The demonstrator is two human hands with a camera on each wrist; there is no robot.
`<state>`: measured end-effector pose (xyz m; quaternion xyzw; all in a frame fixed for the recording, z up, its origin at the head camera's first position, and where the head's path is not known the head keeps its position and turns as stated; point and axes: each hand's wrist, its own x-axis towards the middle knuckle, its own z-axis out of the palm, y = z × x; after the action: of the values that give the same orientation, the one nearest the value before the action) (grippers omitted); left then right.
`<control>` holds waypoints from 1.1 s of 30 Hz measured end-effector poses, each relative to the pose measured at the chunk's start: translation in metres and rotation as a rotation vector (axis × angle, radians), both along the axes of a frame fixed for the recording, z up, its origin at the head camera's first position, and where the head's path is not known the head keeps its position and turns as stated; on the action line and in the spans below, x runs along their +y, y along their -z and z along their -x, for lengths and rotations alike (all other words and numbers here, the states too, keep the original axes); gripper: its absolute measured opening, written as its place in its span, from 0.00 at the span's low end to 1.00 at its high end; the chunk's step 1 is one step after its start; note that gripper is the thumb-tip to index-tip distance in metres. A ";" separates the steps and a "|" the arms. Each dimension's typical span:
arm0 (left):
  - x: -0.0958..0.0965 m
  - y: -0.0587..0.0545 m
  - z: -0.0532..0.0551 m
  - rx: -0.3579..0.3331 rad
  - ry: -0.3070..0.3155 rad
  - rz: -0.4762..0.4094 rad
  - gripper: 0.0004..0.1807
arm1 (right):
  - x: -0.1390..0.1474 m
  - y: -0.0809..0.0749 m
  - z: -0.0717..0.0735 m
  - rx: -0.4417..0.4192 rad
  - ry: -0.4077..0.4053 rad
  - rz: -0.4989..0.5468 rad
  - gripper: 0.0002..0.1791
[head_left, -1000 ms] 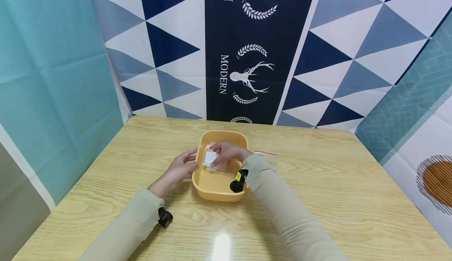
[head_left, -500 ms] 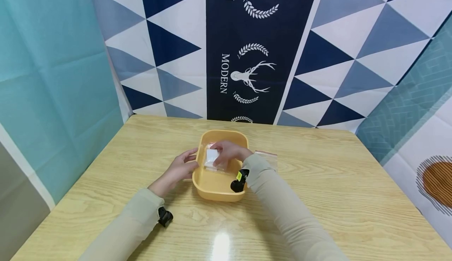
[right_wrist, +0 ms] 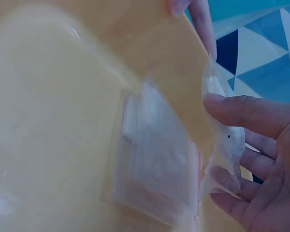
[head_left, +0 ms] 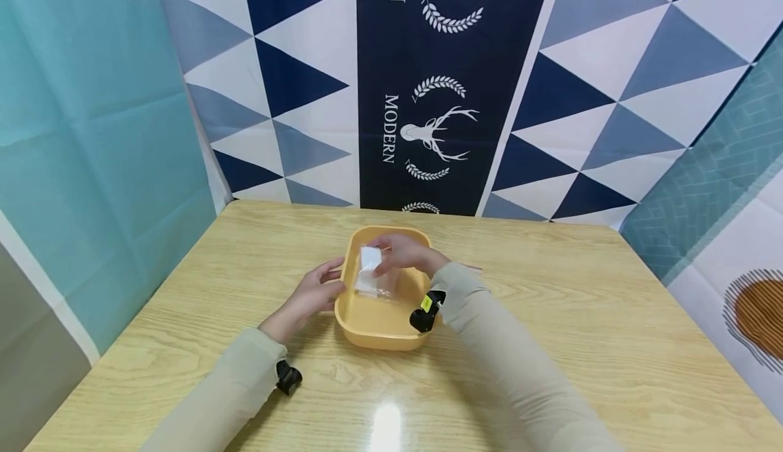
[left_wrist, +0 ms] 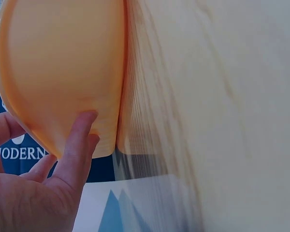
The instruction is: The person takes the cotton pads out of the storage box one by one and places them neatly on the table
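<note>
A rounded yellow plastic basin (head_left: 379,340) stands on the table. At its left side my left hand (head_left: 315,296) holds the rim; in the left wrist view its fingers (left_wrist: 77,140) lie against the outer wall. Over the inside of the basin, my right hand (head_left: 406,253) pinches a clear plastic bag (right_wrist: 223,137) with something white in it, thumb on one face and fingers behind. Below that lie more clear zip bags (right_wrist: 159,145) with white contents, one with a red seal line. Their exact contents are blurred by the plastic.
A zip bag (head_left: 474,268) with a red strip lies right of the basin, mostly hidden behind the right sleeve. The wooden table (head_left: 581,316) ends at a patterned cloth (head_left: 428,85) at the back. Dark cameras sit on both wrists.
My right hand has risen slightly and shifted right and away from me, drawing one bag up off the others. The left hand and basin have stayed in place.
</note>
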<state>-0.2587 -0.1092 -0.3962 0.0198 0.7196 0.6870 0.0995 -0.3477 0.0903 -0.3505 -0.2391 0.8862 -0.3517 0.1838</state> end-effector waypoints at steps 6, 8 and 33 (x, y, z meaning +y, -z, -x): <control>0.001 0.000 -0.001 0.011 0.004 0.005 0.34 | 0.006 -0.004 -0.005 0.028 0.040 0.033 0.33; 0.001 0.001 0.000 0.009 0.000 0.009 0.34 | 0.008 -0.005 -0.007 0.034 0.058 0.048 0.33; 0.001 0.001 -0.001 -0.012 -0.011 0.000 0.34 | 0.054 -0.024 -0.050 0.088 0.063 0.240 0.38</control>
<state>-0.2579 -0.1082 -0.3976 0.0117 0.7192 0.6875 0.0998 -0.2973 0.1439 -0.3268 -0.2468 0.8520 -0.4499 0.1035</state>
